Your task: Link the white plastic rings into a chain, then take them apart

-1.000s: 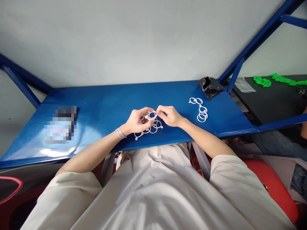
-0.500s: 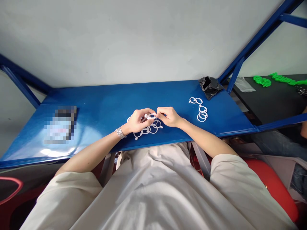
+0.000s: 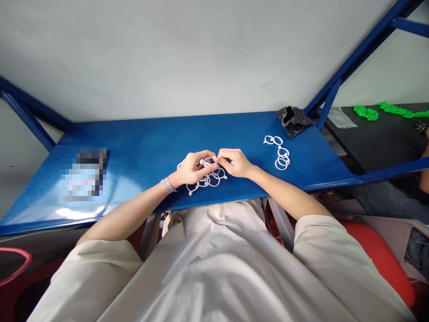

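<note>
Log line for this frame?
left hand: pinches white plastic ring | right hand: pinches same ring | nearby: linked white rings on blue table

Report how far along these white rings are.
Done: a chain of rings lies set aside at right. In hand: the left hand and right hand pinch one ring between them. Left: the cluster beneath the hands, though how much remains is hard to tell.

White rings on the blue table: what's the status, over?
Left hand and right hand both pinching a white ring; linked rings beneath; second chain apart to the right.
</note>
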Demonstrator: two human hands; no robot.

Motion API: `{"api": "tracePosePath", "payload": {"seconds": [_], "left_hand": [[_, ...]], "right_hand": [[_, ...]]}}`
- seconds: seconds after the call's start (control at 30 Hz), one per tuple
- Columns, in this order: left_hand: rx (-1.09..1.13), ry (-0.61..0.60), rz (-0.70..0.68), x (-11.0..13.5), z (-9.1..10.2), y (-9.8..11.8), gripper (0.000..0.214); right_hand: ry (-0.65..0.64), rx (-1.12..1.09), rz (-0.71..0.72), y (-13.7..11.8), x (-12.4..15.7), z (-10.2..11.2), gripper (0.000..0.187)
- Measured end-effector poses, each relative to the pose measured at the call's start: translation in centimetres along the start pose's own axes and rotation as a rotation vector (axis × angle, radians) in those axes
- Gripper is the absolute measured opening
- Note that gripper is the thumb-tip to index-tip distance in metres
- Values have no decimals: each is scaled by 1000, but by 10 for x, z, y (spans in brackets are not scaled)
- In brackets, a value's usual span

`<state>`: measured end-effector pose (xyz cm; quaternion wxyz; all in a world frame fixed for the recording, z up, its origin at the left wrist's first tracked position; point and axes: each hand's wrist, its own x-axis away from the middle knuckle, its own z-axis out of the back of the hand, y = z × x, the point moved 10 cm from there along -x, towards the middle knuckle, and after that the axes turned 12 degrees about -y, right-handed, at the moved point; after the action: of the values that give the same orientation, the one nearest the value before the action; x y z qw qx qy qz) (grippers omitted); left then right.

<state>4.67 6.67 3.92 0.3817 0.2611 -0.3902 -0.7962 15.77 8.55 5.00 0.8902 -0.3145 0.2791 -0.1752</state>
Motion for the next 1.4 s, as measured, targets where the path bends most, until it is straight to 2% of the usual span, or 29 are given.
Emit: {"api": "tracePosePath", "payload": {"seconds": [0.13,0.37,0.5,0.7,0.8,0.87,1.0,1.07,1.13,1.2,1.27,1.4], "left_hand": [[-17,21,-3,0,1,-1,40],[-118,154,-11,3,11,0,42],[-179,200,1,4,14,0,46],[-285,230,-92,4,16,8,47],[-306,245,-116,4,16,10,49],[-327,261,-122,5,17,12,50],[-359,274,-117,6,18,15,49],[-372,276,-111,6,18,16,45],[-403,308,-109,7,21,18,40],[-419,359,-105,9,26,19,35],[-377,386,-97,10,29,16,32],[-175,366,-96,8,30,6,31]], "right_hand": [[3,3,-8,2,-1,0,60],[-28,-66,-158,19,-4,4,65],[-30,-58,-169,22,-3,8,61],[-17,-43,-170,24,-1,11,53],[10,-44,-175,24,-2,22,52],[78,18,-214,30,1,43,50],[247,288,-437,60,22,104,37],[238,435,-629,87,39,131,26],[183,533,-862,116,62,150,26],[108,562,-1081,142,85,161,36],[25,564,-1204,158,99,162,44],[-64,578,-1235,164,99,158,46]]}}
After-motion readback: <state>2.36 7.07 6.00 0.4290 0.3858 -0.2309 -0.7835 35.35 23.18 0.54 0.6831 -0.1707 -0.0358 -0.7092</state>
